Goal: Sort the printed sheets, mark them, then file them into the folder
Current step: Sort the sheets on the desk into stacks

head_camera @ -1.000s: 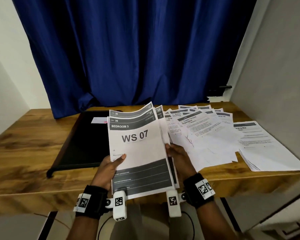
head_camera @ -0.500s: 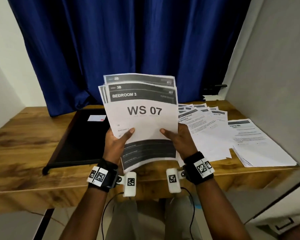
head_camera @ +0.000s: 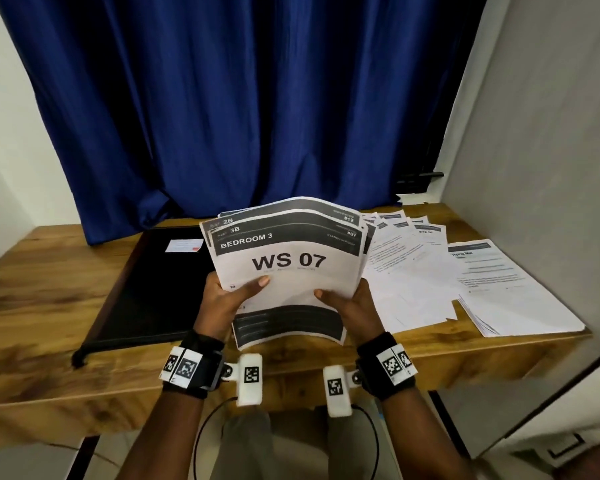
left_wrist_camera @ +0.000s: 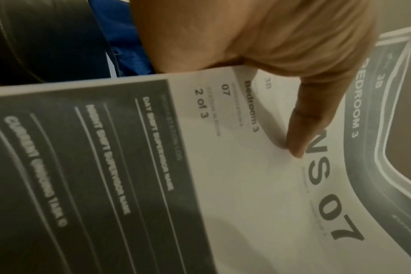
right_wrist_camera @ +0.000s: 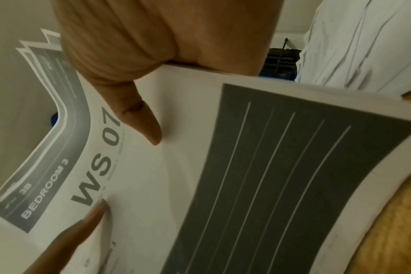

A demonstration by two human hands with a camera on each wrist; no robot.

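The right hand (right_wrist_camera: 167, 46) grips the edge of a stack of sheets (right_wrist_camera: 176, 176), its thumb (right_wrist_camera: 141, 120) pressed on the top page printed "WS 07" and "BEDROOM 3". The left thumb (right_wrist_camera: 87, 222) touches the page's opposite side. White papers (right_wrist_camera: 364, 46) lie beyond on the wooden table (right_wrist_camera: 392, 231).

White sheets (head_camera: 288, 271) grey-banded; black folder (head_camera: 146, 289); blue curtain (head_camera: 239, 98); wood-grain table (head_camera: 32, 289).

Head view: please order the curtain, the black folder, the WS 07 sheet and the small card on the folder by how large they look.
1. Curtain
2. Folder
3. WS 07 sheet, though being held nearer the camera enlarges it
4. Card
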